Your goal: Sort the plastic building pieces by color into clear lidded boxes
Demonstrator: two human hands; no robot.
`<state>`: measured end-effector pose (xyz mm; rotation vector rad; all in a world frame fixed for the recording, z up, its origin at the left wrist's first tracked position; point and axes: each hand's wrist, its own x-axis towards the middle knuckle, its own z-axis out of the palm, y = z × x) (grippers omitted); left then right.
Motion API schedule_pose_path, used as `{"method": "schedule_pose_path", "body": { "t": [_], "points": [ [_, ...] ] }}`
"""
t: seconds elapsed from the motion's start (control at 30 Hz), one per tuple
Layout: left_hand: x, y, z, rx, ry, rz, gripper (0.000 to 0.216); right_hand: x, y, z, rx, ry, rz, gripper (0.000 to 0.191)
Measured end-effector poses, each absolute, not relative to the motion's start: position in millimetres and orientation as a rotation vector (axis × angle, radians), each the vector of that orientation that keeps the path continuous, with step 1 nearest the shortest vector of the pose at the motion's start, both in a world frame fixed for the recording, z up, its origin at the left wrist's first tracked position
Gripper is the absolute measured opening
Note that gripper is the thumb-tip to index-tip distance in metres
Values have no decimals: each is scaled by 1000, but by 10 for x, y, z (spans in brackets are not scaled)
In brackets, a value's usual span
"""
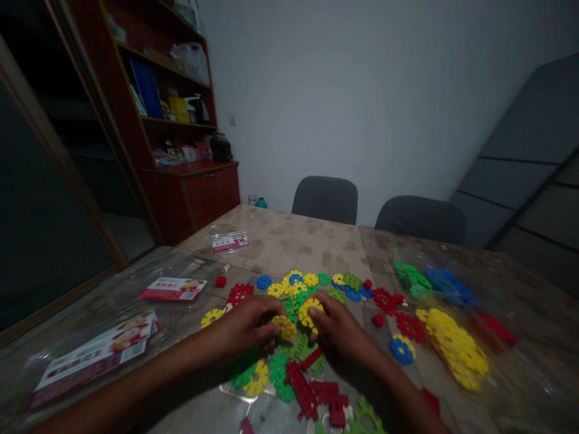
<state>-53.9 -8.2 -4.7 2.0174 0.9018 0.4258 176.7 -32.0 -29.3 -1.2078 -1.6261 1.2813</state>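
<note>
My left hand (246,328) rests near the middle of the table (289,238), fingers curled around a yellow gear (286,327) pinched at the fingertips. My right hand (340,330) lies just beside it, fingers closed on a second yellow gear (310,312). The two gears sit close together between my hands; I cannot tell whether they touch.

Below my hands, toward the near edge, lies a cluster of green pieces (280,371), a yellow piece (257,378) and red pieces (316,395). Beyond my hands runs a row of blue, yellow, green and red gears (312,281).

Toward the right edge lie clear bags: one with yellow pieces (456,348), one with green pieces (411,278), one with blue pieces (450,286) and one with red pieces (495,328). A blue gear (401,348) lies between my right hand and the yellow bag.

Toward the left edge lie flat packets with printed cards (97,349), (174,289), and a further one near the far left corner (230,242).

Two grey chairs (324,199) stand at the far edge. A red-brown shelf unit (176,120) stands beyond the far left corner.
</note>
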Motion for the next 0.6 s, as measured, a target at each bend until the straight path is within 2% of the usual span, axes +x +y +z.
{"method": "schedule_pose_path", "body": {
  "t": [0.13, 0.23, 0.4, 0.53, 0.6],
  "points": [
    [-482, -106, -120, 1820, 970, 549, 16, 1614, -427, -311, -1114, -1554, 1451, 43],
    [-461, -99, -155, 1845, 1016, 615, 16, 1562, -493, -274, -1069, -1527, 1487, 41],
    [-459, -100, -162, 1912, 1002, 641, 21, 1547, -552, -162, -1109, -1709, 1193, 16],
    [-493, -105, -148, 1905, 962, 649, 31, 1685, -547, 69, -1184, -1818, 1123, 22],
    [-515, -92, -147, 1950, 967, 640, 36, 1880, -512, 249, -1294, -1871, 968, 27]
  ]
}}
